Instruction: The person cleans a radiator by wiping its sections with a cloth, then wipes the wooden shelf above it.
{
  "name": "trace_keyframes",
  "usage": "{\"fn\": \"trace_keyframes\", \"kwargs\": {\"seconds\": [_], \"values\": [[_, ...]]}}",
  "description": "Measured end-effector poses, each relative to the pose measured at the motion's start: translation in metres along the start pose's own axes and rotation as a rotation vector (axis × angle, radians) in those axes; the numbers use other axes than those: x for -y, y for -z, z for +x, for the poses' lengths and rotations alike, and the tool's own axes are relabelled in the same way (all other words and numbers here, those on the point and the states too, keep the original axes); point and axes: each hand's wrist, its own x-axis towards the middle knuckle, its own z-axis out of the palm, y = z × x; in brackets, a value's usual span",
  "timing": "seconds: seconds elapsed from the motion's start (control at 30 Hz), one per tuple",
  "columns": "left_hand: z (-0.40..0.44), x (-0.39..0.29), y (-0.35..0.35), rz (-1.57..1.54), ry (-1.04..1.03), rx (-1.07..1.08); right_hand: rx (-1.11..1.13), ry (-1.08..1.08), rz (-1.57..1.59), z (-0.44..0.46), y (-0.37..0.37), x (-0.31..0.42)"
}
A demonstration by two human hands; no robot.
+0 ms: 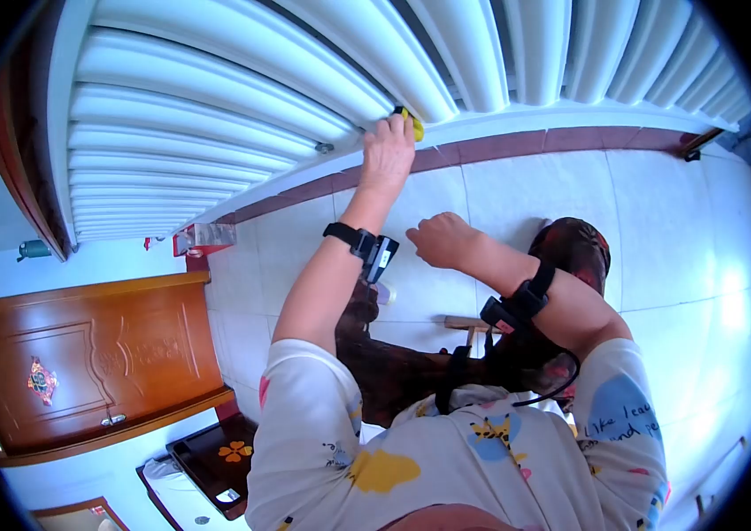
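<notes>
My left hand (388,152) is closed on a yellow cloth (418,130), pressed against the lower edge of a white radiator (216,106). Part of the cloth is hidden behind my fingers, beside a gap between two of the radiator's columns. My right hand (442,240) hangs in the air below and to the right, its fingers curled in with nothing visible in them. It touches neither the radiator nor the cloth. Each wrist wears a black strap with a small device: the left device (379,258) and the right device (514,305).
Pale tiles cover the floor (658,212), with a reddish-brown skirting (588,142) below the radiator. A wooden stool (466,324) shows between my legs. A brown door (92,363) stands at the left, near a dark table (207,456). A red-and-white box (207,237) lies by the radiator's end.
</notes>
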Motion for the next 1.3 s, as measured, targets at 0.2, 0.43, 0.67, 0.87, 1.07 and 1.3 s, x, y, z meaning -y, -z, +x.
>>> {"fn": "trace_keyframes", "kwargs": {"seconds": [0.2, 0.43, 0.67, 0.87, 1.07, 1.3], "values": [[0.006, 0.025, 0.024, 0.071, 0.056, -0.057, -0.153, -0.014, -0.007, -0.007, -0.001, -0.002], [0.008, 0.053, 0.039, 0.012, 0.025, -0.208, -0.088, 0.011, -0.004, -0.008, -0.006, -0.002], [0.001, 0.021, 0.001, -0.194, 0.026, -0.057, -0.104, -0.051, -0.012, -0.010, 0.005, -0.010], [0.014, 0.123, 0.129, -0.483, 0.278, -0.667, -0.144, -0.011, -0.002, -0.008, 0.002, -0.004], [0.069, 0.150, 0.192, -0.380, 0.255, -1.074, -0.160, 0.029, 0.014, -0.003, -0.006, 0.004], [0.128, 0.097, 0.127, -0.066, 0.161, -1.061, -0.096, 0.038, 0.029, -0.003, -0.002, 0.007]]}}
